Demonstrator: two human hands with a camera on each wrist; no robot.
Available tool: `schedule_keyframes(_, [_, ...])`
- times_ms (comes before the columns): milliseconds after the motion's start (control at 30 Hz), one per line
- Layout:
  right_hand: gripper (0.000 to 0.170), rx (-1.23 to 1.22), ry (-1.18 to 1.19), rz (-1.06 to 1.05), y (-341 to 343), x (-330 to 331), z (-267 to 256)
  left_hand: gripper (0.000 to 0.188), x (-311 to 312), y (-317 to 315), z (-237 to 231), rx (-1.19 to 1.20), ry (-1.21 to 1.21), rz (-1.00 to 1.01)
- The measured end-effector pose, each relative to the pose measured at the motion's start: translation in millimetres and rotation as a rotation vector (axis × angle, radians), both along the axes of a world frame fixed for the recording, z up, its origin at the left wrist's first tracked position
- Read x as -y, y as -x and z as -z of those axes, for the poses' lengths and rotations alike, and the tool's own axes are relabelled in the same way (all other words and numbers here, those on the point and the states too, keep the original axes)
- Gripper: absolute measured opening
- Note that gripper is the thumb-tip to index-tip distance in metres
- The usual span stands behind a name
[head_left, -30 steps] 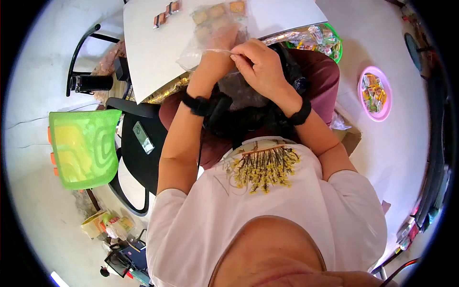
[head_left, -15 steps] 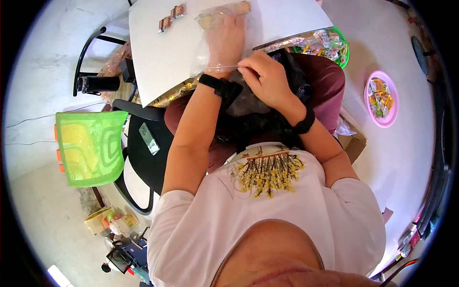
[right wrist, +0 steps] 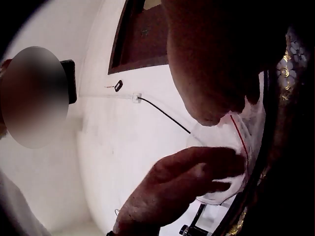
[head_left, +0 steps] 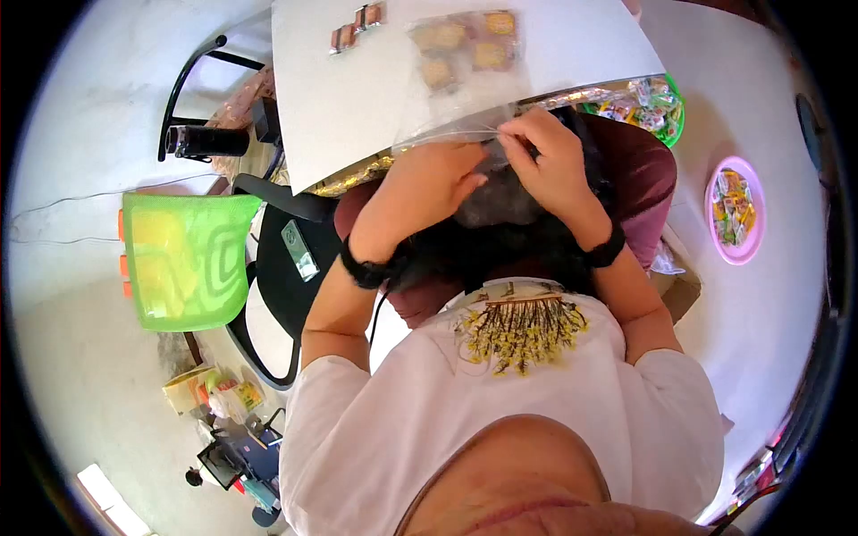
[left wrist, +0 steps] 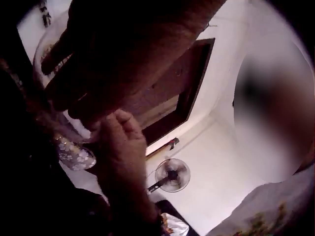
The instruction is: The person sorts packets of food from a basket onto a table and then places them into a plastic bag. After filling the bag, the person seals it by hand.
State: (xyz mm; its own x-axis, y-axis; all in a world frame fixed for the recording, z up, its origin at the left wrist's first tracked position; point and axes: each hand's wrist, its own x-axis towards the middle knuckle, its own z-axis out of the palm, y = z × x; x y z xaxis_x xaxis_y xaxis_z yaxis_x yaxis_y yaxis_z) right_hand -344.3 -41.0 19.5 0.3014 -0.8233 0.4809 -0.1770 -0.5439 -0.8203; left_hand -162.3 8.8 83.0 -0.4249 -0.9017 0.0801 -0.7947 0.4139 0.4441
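Observation:
A clear plastic bag [head_left: 465, 100] lies over the table's near edge, with several round yellow biscuits [head_left: 491, 55] in its far part. My right hand [head_left: 552, 168] pinches the rim of the bag's mouth between thumb and fingertips. Just in front of the mouth is my left hand [head_left: 427, 189], outside the bag, its fingers pointing toward the right hand. The right wrist view shows the left hand [right wrist: 172, 182] with fingers extended beside the clear film, where a red line [right wrist: 239, 135] runs along the bag.
Two small wrapped packs [head_left: 355, 28] lie at the back of the white table [head_left: 331, 107]. A black plastic bag [head_left: 483, 246] rests on the lap. To the right stand a green basket [head_left: 679, 116] and a pink basin [head_left: 762, 219] of packets. A phone [head_left: 299, 251] lies on the chair at left.
My left hand has drawn back out of the bag toward the body. The right hand keeps its pinch on the rim. The biscuits now lie uncovered by the hand.

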Motion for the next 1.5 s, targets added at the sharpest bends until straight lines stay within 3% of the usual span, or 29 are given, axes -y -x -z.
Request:
schedule_keyframes(33, [0.006, 0.006, -0.012, -0.009, 0, 0, 0, 0.017, -3, -9, -12, -0.071, -0.104, 0.037])
schedule_keyframes(100, [0.005, 0.015, -0.035, -0.032, 0, -1, -1, 0.011, 2, -29, -30, -0.235, -0.117, -0.095])
schedule_keyframes(233, [0.006, 0.030, 0.008, -0.055, -3, 1, -3, 0.016, 53, -99, -18, -0.131, 0.106, -0.514])
schedule_keyframes(300, [0.007, 0.041, 0.030, -0.067, -4, 3, -4, 0.025, 90, -130, -4, -0.053, 0.302, -0.571])
schedule_keyframes(400, [0.007, -0.020, -0.042, -0.087, -2, 4, -9, 0.040, 149, -189, 46, 0.274, 0.581, -0.610])
schedule_keyframes(500, [0.007, -0.039, 0.007, -0.096, -2, 7, -10, 0.049, 169, -187, 48, 0.349, 0.249, -0.806])
schedule_keyframes(700, [0.007, -0.070, 0.013, -0.091, -1, 8, -13, 0.052, 159, -184, 43, 0.311, 0.052, -0.952])
schedule_keyframes(800, [0.006, -0.039, -0.032, -0.068, -3, 4, -14, 0.050, 109, -170, 39, -0.069, 0.288, -0.889])
schedule_keyframes(867, [0.006, -0.001, -0.026, -0.059, -5, 3, -17, 0.038, 66, -136, 14, -0.505, 0.154, -0.891])
schedule_keyframes(933, [0.007, 0.050, 0.044, -0.049, -9, 5, -13, 0.034, 15, -96, -8, -0.859, 0.057, -0.688])
schedule_keyframes(1000, [0.007, 0.071, 0.028, -0.043, -13, 3, -17, 0.037, -27, -71, -18, -0.921, -0.256, -0.539])
schedule_keyframes(1067, [0.008, 0.063, 0.030, -0.048, -15, 2, -21, 0.041, -43, -44, -12, -0.939, -0.391, -0.243])
schedule_keyframes(1100, [0.008, 0.068, 0.023, -0.051, -16, 0, -23, 0.043, -38, -39, -9, -0.592, -0.232, -0.100])
schedule_keyframes(1167, [0.007, 0.077, 0.008, -0.058, -18, -3, -27, 0.045, -30, -19, -11, -0.304, -0.125, -0.105])
schedule_keyframes(1367, [0.008, 0.060, 0.056, -0.042, -16, -5, -32, 0.035, 26, -3, 22, -0.143, 0.217, -0.271])
schedule_keyframes(1500, [0.007, 0.077, 0.049, -0.056, -17, -8, -37, 0.026, 71, 7, 29, -0.175, 0.279, -0.350])
